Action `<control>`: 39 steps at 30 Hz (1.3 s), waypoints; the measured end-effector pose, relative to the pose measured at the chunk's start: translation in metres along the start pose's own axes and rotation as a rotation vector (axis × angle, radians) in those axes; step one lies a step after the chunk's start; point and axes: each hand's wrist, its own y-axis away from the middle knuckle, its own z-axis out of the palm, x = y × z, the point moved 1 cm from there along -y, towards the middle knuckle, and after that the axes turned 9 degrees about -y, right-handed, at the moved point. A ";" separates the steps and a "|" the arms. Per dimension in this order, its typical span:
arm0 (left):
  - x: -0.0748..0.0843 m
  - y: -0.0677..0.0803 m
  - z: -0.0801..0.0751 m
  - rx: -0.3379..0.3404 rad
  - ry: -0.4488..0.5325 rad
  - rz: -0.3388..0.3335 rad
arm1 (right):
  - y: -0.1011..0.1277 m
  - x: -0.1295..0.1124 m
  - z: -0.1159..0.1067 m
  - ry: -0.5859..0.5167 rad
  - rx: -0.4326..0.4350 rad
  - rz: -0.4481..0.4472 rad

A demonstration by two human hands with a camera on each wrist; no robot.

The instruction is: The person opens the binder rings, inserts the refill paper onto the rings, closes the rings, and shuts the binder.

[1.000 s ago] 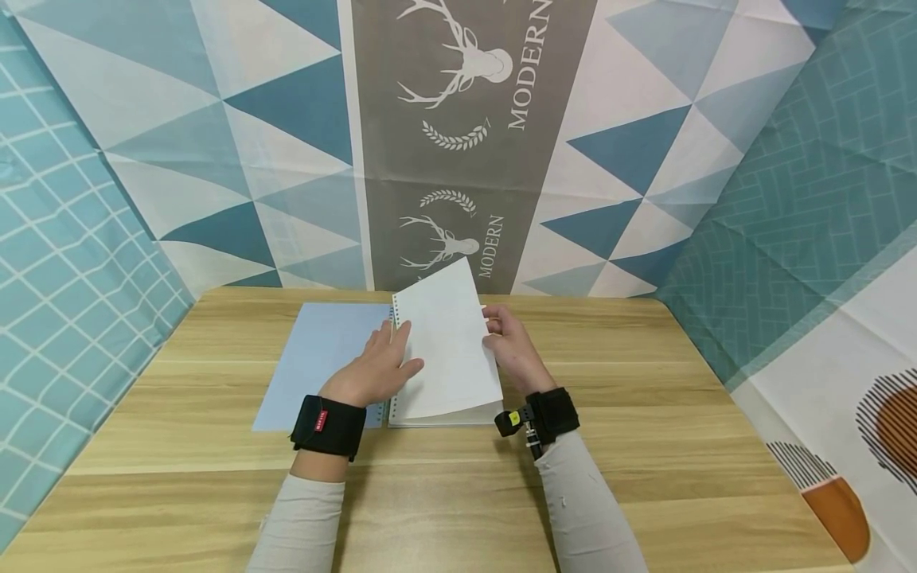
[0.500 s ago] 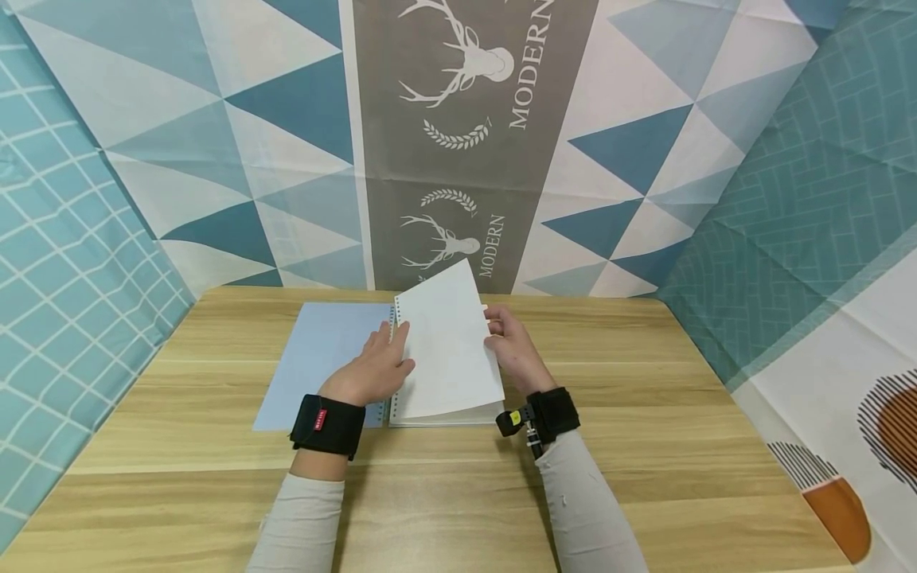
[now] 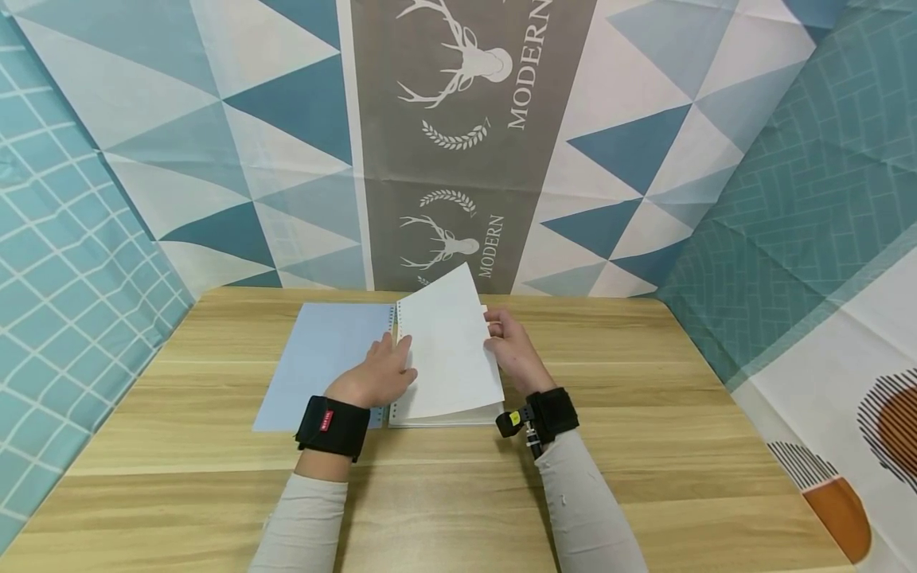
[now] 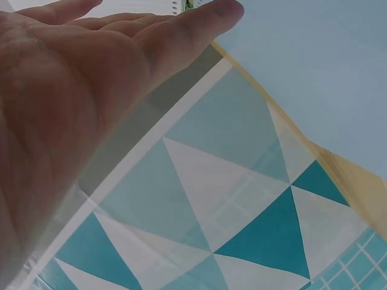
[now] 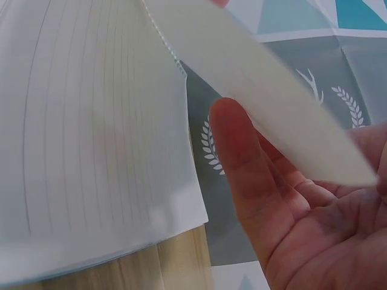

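Observation:
An open spiral notebook lies on the table, with its pale blue cover [image 3: 325,358] folded out to the left. My right hand [image 3: 517,350] pinches the right edge of a raised white page [image 3: 447,350]. In the right wrist view that page [image 5: 278,96] passes between thumb and fingers, above the ruled sheets [image 5: 103,133]. My left hand [image 3: 376,374] is over the coil binding, fingers straight and spread, fingertips at the page's hole-punched left edge. Whether they press on the paper cannot be told. The left wrist view shows the extended fingers [image 4: 187,33] beside the coil.
The wooden table [image 3: 609,454] spreads around the notebook. A patterned cloth backdrop [image 3: 458,159] rises right behind the table's far edge. More cloth hangs at the left [image 3: 64,239] and right [image 3: 809,239]. Black bands wrap both wrists.
My left hand has drawn slightly nearer the table's front, its fingertips lower along the binding. The raised page's top left corner has shifted slightly right. The right hand keeps its grip almost unmoved.

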 end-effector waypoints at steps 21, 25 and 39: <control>0.003 0.001 0.003 -0.032 0.008 -0.007 | -0.001 0.004 -0.005 -0.009 -0.022 0.034; 0.003 0.001 0.003 -0.033 0.005 -0.008 | -0.001 0.004 -0.006 -0.016 -0.026 0.037; 0.003 0.001 0.003 -0.044 0.018 -0.007 | -0.003 0.009 -0.007 -0.023 -0.039 0.071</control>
